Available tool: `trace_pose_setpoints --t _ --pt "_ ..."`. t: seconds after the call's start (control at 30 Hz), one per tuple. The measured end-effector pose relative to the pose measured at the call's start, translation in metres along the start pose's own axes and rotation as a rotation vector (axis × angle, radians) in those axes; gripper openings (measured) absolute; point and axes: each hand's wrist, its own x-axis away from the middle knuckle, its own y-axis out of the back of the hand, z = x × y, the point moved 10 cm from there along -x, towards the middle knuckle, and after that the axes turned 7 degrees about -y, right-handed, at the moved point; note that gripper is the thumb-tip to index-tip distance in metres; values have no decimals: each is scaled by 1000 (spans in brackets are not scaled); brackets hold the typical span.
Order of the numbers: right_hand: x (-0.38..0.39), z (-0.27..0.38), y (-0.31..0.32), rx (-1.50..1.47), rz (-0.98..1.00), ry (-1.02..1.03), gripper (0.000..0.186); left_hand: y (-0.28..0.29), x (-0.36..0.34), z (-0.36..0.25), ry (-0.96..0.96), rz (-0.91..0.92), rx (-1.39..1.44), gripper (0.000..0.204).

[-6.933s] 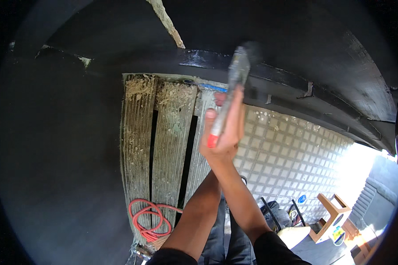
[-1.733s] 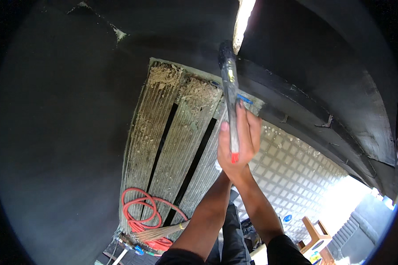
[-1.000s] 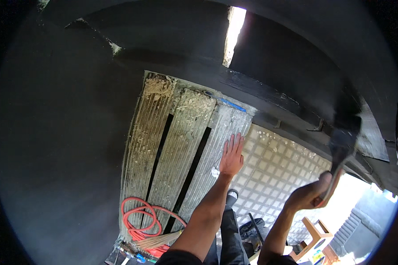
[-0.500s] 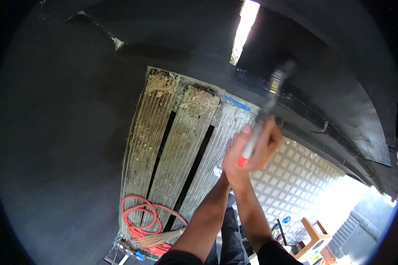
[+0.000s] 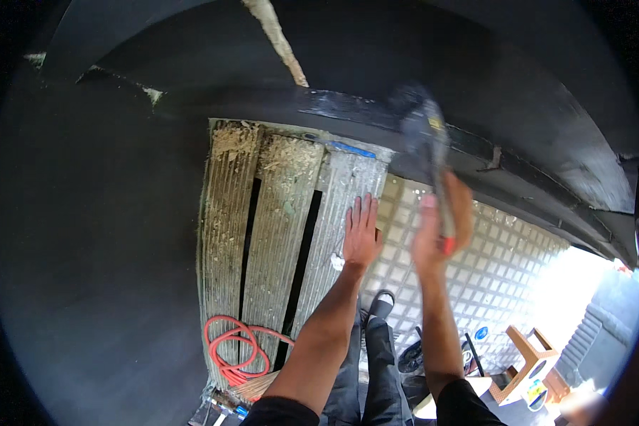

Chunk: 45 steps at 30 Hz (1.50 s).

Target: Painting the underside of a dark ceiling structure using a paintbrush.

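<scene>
My left hand [image 5: 362, 238] lies flat, fingers stretched, on the rightmost of three weathered, grooved wooden planks [image 5: 284, 206]. My right hand [image 5: 444, 216] is closed around the handle of a paintbrush [image 5: 434, 153], whose butt end is red. Motion smears the brush head, which is close to the dark ledge [image 5: 355, 106] beyond the planks. Whether the bristles touch the ledge, I cannot tell. Shiny streaks mark the ledge just left of the brush. A blue strip [image 5: 353, 149] lies along the far end of the right plank.
A red hose [image 5: 238, 348] is coiled on the near end of the planks. Black walls [image 5: 106, 248] curve around the left and far sides. Tiled floor [image 5: 405, 263] lies right of the planks. A wooden stool-like frame [image 5: 529, 362] stands at lower right.
The view has shifted, so the planks sit a little farther left. My hands, close together before, are now apart. The paintbrush has swung, its head now tilting left instead of right.
</scene>
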Motion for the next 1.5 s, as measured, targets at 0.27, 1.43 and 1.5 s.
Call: trace_pose_setpoints --t 0.27,1.43,1.5 --pt "17 -74 153 131 -422 -319 36 11 2 10 68 69 -11 85" --pt "17 -67 100 -75 -244 -312 35 18 -3 0 12 2 -27 82" --pt "22 -83 143 -41 -375 -362 33 15 -1 6 7 20 -51 83"
